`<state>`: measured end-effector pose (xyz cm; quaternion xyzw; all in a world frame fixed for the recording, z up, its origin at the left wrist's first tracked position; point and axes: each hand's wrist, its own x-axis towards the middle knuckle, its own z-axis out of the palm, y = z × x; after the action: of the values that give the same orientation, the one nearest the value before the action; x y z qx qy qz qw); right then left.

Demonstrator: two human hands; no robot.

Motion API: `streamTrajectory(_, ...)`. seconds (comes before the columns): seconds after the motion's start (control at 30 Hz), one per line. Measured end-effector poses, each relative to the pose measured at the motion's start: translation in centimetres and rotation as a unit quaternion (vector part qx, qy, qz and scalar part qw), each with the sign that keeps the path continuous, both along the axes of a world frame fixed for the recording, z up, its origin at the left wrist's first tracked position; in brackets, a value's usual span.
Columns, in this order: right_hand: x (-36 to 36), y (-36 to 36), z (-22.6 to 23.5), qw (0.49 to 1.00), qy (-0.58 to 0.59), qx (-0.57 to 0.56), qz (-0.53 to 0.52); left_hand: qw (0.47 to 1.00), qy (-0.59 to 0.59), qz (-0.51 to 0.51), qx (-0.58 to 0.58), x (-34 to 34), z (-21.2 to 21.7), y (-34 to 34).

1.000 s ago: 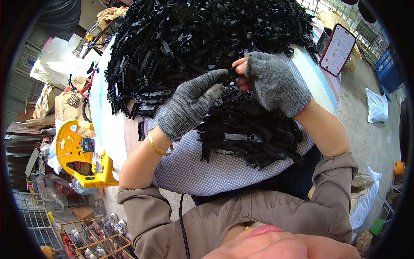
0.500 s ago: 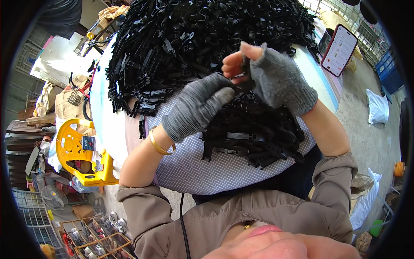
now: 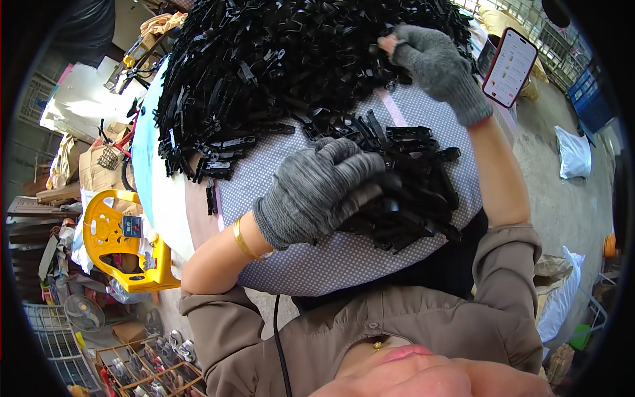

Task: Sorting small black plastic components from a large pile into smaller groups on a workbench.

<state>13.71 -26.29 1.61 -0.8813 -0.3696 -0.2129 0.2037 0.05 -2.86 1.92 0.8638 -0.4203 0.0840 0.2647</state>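
My left hand (image 3: 321, 188), in a grey knitted glove, is over a smaller near pile of long, narrow black plastic pieces (image 3: 423, 212) that look like clips. Its fingers curl in among them; blur hides what they hold, if anything. My right hand (image 3: 430, 63), in a grey fingerless glove, is at the right edge of the big heap of the same black pieces (image 3: 278, 59). Its fingers are bent together with the tips against the heap, and what lies in them is hidden. Both piles rest on a table with a dotted cloth (image 3: 284, 274).
A phone (image 3: 510, 67) with a lit screen stands at the table's right side. A yellow plastic chair (image 3: 126, 248) is at the left, with a fan (image 3: 84, 312) below it. White sacks (image 3: 573, 152) lie on the floor at right. A black cable (image 3: 280, 337) hangs in front of me.
My hands were close together over the middle and have parted. The right has moved up and right to the big heap; the left has moved down and right over the near pile.
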Motion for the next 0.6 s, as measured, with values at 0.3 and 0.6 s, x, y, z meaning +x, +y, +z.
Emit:
streamTrajectory(0.3, 1.5, -1.1, -3.1, 0.957, 0.153, -0.095, -0.229, 0.969, 0.069, 0.203, -0.12, 5.8, 0.2, 7.8)
streamTrajectory(0.6, -1.0, -0.1, -2.9, 0.954, 0.045, -0.224, -0.193, 0.846, -0.009, 0.418, 0.331, 7.4, -1.3, 6.0)
